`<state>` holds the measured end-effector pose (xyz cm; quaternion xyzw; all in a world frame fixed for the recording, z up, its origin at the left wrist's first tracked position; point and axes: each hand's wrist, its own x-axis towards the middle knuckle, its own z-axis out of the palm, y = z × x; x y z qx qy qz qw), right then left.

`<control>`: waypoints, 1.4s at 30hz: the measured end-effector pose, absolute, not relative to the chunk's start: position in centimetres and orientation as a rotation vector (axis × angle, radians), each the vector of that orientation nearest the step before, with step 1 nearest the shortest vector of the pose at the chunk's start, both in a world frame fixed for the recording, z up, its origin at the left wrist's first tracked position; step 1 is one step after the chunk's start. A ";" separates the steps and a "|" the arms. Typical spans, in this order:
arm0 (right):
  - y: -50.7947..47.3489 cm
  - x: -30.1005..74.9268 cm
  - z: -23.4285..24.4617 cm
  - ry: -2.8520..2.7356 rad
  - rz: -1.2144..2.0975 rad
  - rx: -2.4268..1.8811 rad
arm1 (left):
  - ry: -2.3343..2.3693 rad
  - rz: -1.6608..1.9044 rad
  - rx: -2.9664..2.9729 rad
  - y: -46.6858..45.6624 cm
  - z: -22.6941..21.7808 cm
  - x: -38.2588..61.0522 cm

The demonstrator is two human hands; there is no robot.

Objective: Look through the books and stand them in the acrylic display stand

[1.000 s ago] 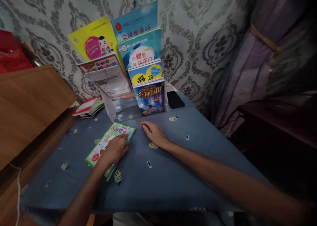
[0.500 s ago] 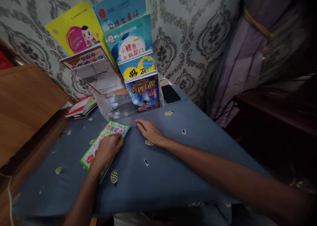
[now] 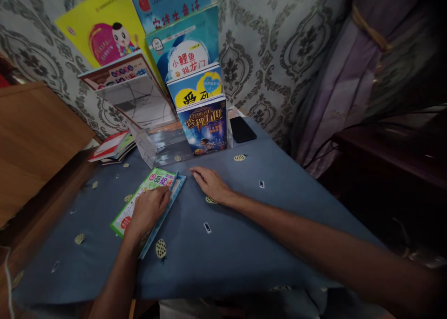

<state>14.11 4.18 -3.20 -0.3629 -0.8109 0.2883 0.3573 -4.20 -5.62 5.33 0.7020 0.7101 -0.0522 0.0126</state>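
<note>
A green-edged picture book (image 3: 158, 178) lies slanted on the blue tablecloth, with Chinese lettering along its top. My left hand (image 3: 150, 210) rests over its right half, fingers curled at the long right edge. There the cover stands a little raised, baring a light blue strip beneath; the fingertips are partly hidden. Just right of the book, my right hand (image 3: 211, 185) lies on the cloth with its fingers stretched forward, holding nothing. Beyond both hands is a clear book stand (image 3: 148, 158), bearing several upright children's books, among them a dark blue one (image 3: 206, 128) in front.
A black phone (image 3: 242, 129) lies right of the stand, near the patterned wall. To the left is a small pile of books (image 3: 112, 147), by a wooden panel (image 3: 42, 142). A purple curtain (image 3: 335, 91) hangs at right above dark furniture (image 3: 391, 146).
My left hand has raised the book's right edge, and a light blue strip now shows under it. My right hand stays in place. The view has shifted slightly.
</note>
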 end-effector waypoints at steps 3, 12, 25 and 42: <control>4.1 14.1 -3.2 -2.102 0.746 -0.921 | 2.242 -0.191 2.195 -5.6 5.2 -4.2; 3.0 14.4 -2.3 -2.273 0.635 -0.626 | 2.260 -0.184 2.286 -6.0 4.1 -3.8; 2.9 12.9 -2.0 -2.631 0.298 -0.723 | 2.233 -0.098 2.315 -6.6 3.5 -4.4; 6.4 9.2 -1.1 -2.598 0.287 -0.903 | 2.142 0.002 2.405 -4.0 1.5 -6.5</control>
